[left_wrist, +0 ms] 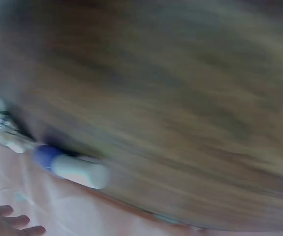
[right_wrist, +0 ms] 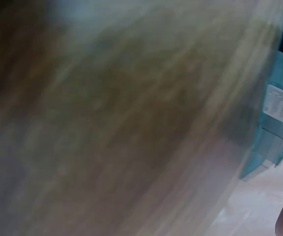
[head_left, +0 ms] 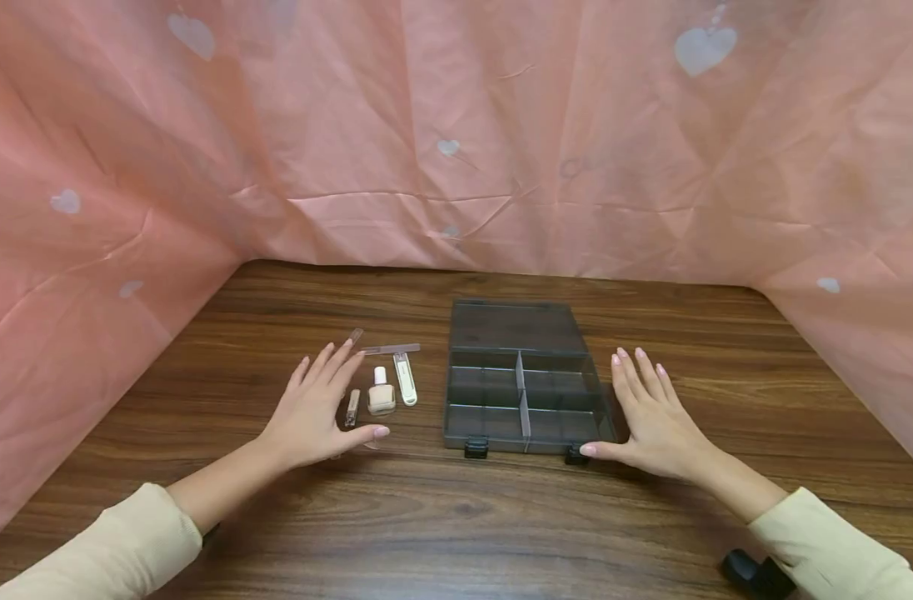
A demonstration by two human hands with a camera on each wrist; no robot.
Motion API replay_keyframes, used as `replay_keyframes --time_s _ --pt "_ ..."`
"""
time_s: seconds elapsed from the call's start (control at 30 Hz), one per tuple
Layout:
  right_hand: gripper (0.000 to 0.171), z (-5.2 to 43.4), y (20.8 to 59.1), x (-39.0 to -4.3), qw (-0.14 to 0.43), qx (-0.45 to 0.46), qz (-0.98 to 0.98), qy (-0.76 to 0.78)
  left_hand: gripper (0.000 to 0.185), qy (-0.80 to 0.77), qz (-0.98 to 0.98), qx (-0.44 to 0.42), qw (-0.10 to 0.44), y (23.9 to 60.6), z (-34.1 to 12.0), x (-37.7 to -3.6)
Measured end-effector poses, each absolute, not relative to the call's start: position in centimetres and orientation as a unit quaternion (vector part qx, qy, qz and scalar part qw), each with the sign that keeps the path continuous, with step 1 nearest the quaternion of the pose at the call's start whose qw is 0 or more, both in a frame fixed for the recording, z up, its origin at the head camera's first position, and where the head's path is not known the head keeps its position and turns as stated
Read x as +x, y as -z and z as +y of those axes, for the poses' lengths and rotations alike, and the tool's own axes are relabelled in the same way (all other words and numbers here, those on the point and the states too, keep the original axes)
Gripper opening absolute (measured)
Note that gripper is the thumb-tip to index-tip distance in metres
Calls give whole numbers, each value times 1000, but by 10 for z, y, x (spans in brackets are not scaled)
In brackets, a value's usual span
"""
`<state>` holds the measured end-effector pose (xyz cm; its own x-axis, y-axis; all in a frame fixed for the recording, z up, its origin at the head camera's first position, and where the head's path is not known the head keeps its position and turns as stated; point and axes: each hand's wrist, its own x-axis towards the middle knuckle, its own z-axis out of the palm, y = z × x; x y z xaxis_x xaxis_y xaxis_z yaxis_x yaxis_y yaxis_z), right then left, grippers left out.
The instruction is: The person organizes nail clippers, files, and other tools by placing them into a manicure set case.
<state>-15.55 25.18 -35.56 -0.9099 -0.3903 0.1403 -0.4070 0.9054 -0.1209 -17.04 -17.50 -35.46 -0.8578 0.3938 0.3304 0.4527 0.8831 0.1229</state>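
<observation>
From where I stand, the work looks barely begun, if begun at all: the dark see-through case (head_left: 505, 442), just right of the frame's middle, lies on the wooden counter (head_left: 456, 517) with its lid (head_left: 516, 327) swung back and its four compartments exposed. The small things I can make out all lie outside it, left of centre: a white-capped polish bottle (head_left: 381, 398) standing upright, a pale nail clipper (head_left: 406, 379) just beside it, a smaller clipper (head_left: 352, 408) on the bottle's other side, and a thin clear strip (head_left: 391, 349) above them. So the opening seems done, and any handling of those pieces appears left to do. The left hand (head_left: 314, 417) is spread wide at the near edge of that cluster, fingers straight and thumb well out, holding nothing; whether its fingertips touch a piece I can't tell. The right hand (head_left: 655, 429) is spread just as wide and holds nothing either, its thumb by the case's lower right latch (head_left: 576, 454), though I can't say whether they meet.
</observation>
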Motion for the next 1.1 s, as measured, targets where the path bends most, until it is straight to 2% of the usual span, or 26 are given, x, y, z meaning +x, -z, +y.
replay_keyframes --time_s 0.3,0.6,0.9,1.1 --pt "117 247 360 -156 33 218 -972 -83 92 142 -954 -222 146 364 -204 -171" --pt "119 246 358 -160 24 223 -971 -84 74 224 -956 -159 104 373 -222 -167" --pt "121 245 354 -163 -7 213 -971 -106 56 241 -953 -137 123 380 -230 -164" --pt "120 245 353 -162 -5 216 -971 -98 46 237 -950 -145 144 382 -232 -165"
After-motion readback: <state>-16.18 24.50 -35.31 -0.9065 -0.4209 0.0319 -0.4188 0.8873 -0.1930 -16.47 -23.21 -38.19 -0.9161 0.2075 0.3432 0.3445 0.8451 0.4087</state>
